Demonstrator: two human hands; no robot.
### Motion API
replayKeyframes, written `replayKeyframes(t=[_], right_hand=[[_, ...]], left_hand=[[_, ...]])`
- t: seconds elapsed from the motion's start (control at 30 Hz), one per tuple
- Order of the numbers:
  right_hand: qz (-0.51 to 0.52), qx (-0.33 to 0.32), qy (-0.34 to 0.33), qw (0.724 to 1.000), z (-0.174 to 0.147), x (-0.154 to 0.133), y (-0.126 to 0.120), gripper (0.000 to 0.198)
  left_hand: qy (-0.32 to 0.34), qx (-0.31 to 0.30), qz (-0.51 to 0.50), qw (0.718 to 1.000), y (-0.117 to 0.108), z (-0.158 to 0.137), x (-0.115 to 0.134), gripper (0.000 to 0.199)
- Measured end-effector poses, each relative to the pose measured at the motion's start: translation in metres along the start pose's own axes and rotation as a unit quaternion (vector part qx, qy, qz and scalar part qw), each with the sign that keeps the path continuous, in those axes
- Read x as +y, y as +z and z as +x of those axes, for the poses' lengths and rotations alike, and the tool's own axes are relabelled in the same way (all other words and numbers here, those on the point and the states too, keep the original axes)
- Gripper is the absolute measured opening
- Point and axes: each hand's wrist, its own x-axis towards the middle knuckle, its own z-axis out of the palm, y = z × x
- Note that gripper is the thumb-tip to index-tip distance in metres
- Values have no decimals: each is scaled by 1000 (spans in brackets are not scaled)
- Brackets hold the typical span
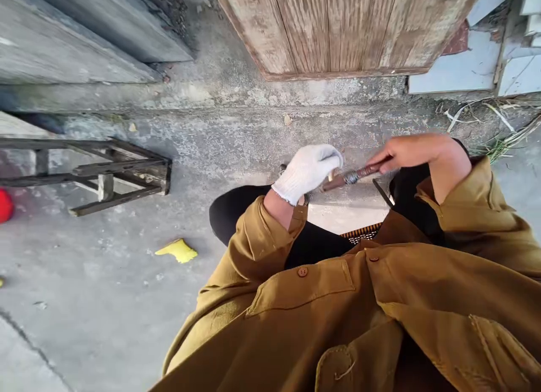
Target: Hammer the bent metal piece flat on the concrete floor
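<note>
Floor (127, 313): grey concrete, worn and stained, ran beneath the whole work area, with a dark crack at the lower left.
Jacket (313, 302): brown, buttoned cloth filled the nearest part of the view; both sleeves ended above the wrists.
Trousers (236, 208): black, knees spread; a woven edge (361, 233) showed between the thighs, with a pale surface (338, 214) just beyond.
Left grip (307, 169): white knitted glove, fingers curled; a small pale piece (332, 176) showed at the fingertips, though whether it was held could not be told.
Right grip (406, 150): bare, closed around the brown shaft of a tool.
Tool (351, 177): slanted from the right grip towards the left grip, a grey band around its middle, its far end just beside the gloved fingers; contact could not be confirmed.
Yellow scrap (177, 250): lay on the floor, left of the knees.
Wooden frame (116, 169): weathered, farther left; a red object (5, 206) was cut off by the view's edge.
Dry stalks (507, 144): lay at the right.
Brown wooden panel (338, 31): stood farthest ahead, grey boards (76, 42) to its left.
</note>
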Motion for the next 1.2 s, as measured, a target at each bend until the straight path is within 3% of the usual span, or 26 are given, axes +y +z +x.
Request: replayKeyframes(t=[0.07,0.2,0.33,0.47,0.6,0.73,0.9,1.0,1.07,1.2], right_hand=[[69,-62,8,996,-6,10,-4,47],[132,-61,46,988,-19,6,-12,45],[128,-68,65,987,-31,-25,-15,38],[178,-75,17,981,-60,-66,-24,37],[263,-26,1,964,-105,-108,-43,60],[249,144,26,957,-156,-164,-62,70],[217,268,26,938,-216,-247,-79,63],[209,314,26,926,-247,-282,-89,60],[146,354,50,922,-263,-297,-96,53],[-131,426,141,884,-290,-308,-106,44]], left_hand=[[-36,-31,-71,996,-5,4,-1,21],[-35,-100,-192,976,-8,24,-8,19],[42,-207,-266,941,-10,37,-6,17],[38,-208,-315,925,-17,29,17,24],[46,-133,-385,912,-23,13,56,41],[52,-24,-393,918,-35,-6,108,37],[100,-30,-288,952,-64,-49,199,31],[144,-31,-280,949,-72,-73,248,23],[151,-14,-259,954,-75,-86,272,22],[156,23,-153,976,-86,-105,308,28]])
